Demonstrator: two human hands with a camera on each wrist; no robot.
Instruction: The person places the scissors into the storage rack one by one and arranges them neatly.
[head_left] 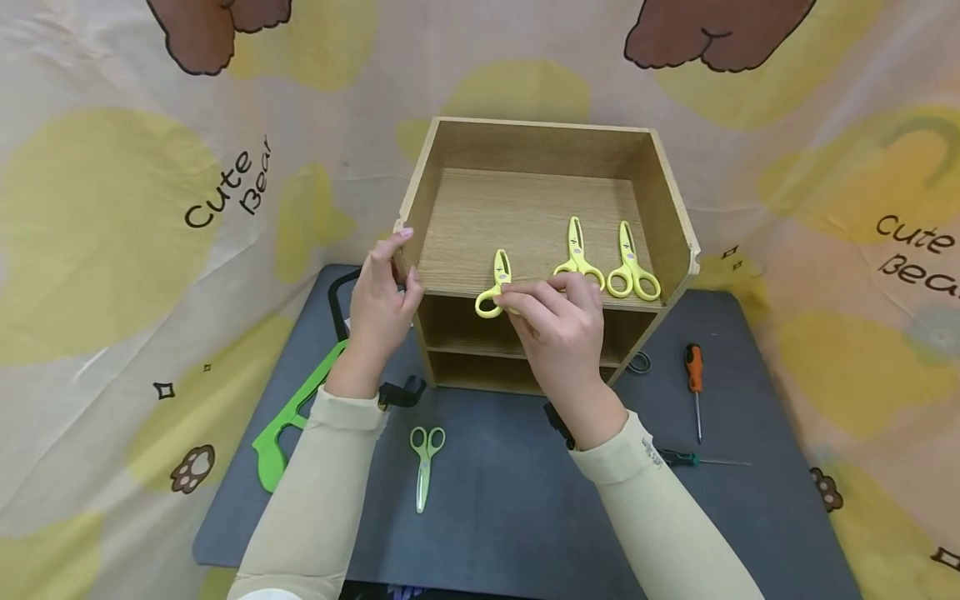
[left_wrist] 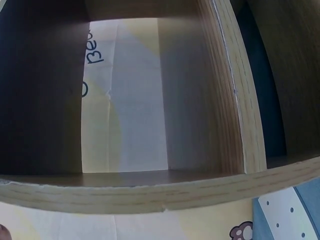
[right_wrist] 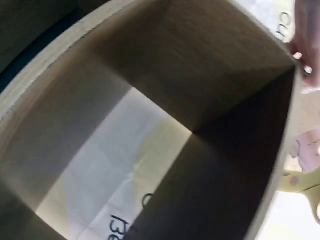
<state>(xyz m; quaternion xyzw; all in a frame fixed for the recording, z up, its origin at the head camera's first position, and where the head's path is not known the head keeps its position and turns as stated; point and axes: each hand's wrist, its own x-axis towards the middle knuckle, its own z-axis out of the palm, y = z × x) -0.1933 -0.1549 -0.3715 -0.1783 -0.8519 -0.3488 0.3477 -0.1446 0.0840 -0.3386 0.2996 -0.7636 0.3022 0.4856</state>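
Note:
A wooden desk shelf point(head_left: 540, 208) stands at the back of the table, its upper tray tilted toward the head camera. My left hand point(head_left: 382, 292) grips the front of its left side wall. Yellow scissors point(head_left: 502, 265) stand blades up at the tray's front edge; my right hand point(head_left: 562, 325) pinches one of their handle loops, which the fingers partly cover. Two more yellow scissors point(head_left: 575, 242) point(head_left: 628, 250) lie to the right in the tray. In the right wrist view, a yellow handle point(right_wrist: 295, 181) shows beyond the wooden edge.
Pale green scissors point(head_left: 423, 475) lie on the grey table point(head_left: 480, 517). At left is a green-handled saw point(head_left: 300, 400), partly behind the left arm. An orange screwdriver point(head_left: 694, 371), a green screwdriver point(head_left: 682, 458) and a dark coil point(head_left: 639, 362) are at right. Patterned cloth point(head_left: 112, 250) hangs behind.

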